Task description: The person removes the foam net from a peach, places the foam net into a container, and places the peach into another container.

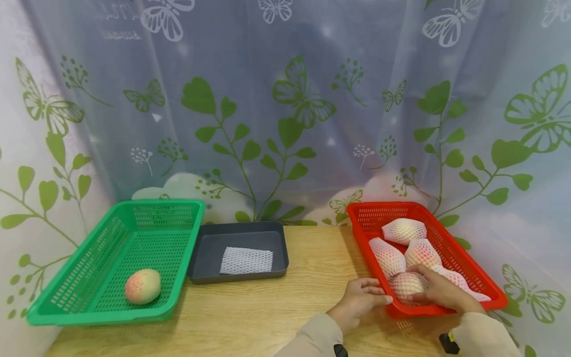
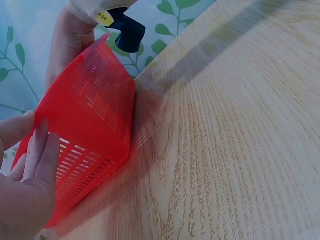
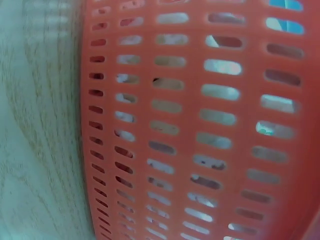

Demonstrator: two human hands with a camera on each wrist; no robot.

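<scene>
In the head view, my right hand (image 1: 439, 290) reaches into the red basket (image 1: 484, 282) and grips a peach in a white foam net (image 1: 407, 285) at its near left corner. My left hand (image 1: 359, 302) is at the basket's left side. In the left wrist view, the left thumb (image 2: 17, 129) lies at the rim while the fingers press the outer wall, pinching the edge. Other netted peaches, such as one at the back (image 1: 405, 231), lie beside the gripped one. The right wrist view has only the slotted basket wall (image 3: 195, 130); that hand is hidden there.
A dark grey tray (image 1: 207, 253) with a flat white foam net (image 1: 247, 261) stands left of centre. Farther left, a green basket (image 1: 111, 315) holds one bare peach (image 1: 143, 286). A patterned curtain (image 1: 285, 114) hangs behind the wooden table (image 1: 312, 267).
</scene>
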